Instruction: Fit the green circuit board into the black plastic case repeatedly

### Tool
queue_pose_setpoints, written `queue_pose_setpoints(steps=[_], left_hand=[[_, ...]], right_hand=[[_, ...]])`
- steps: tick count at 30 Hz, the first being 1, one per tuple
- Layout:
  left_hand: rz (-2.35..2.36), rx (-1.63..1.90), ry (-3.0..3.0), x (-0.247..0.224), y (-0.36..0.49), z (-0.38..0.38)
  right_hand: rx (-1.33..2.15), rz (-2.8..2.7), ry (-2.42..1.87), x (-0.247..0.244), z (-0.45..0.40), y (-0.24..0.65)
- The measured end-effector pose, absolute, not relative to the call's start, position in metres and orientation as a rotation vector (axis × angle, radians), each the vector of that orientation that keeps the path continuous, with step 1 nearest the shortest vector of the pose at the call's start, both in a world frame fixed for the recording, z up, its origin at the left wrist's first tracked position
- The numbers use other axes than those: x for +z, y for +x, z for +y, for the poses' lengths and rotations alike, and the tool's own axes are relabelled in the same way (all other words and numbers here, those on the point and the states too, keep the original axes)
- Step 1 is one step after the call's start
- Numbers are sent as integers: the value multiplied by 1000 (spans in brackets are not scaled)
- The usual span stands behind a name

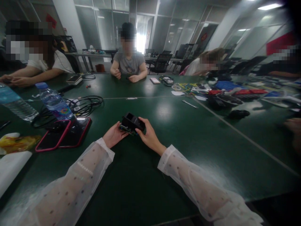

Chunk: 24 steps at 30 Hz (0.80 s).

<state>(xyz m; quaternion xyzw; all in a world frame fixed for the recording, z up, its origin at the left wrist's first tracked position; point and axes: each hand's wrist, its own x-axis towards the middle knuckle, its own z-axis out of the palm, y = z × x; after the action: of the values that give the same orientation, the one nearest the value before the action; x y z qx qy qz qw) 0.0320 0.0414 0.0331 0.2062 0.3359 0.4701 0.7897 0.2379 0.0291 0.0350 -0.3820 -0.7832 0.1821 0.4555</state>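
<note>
A small black plastic casing (134, 121) with a square opening is held just above the green table, in front of me. A green circuit board (127, 128) shows along its near lower edge. My left hand (114, 135) grips the board from the left, with fingers beneath it. From the right, my right hand (148, 133) pinches the casing between thumb and fingers. Casing and board lie against each other; whether they are fastened together I cannot tell. The underside is hidden by my fingers.
Two red-edged phones (76, 133), a water bottle (55, 102) and coiled black cables (90, 105) lie to the left. A wrench (190, 104) lies right of centre, before a heap of wires and tools (235, 92). Several people sit around the table.
</note>
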Motion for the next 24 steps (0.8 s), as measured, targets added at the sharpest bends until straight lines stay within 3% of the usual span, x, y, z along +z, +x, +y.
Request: queue_pose_setpoints(steps=[24], left_hand=[[700, 1056, 500, 37, 32, 37]], right_hand=[[642, -2000, -892, 26, 33, 235]])
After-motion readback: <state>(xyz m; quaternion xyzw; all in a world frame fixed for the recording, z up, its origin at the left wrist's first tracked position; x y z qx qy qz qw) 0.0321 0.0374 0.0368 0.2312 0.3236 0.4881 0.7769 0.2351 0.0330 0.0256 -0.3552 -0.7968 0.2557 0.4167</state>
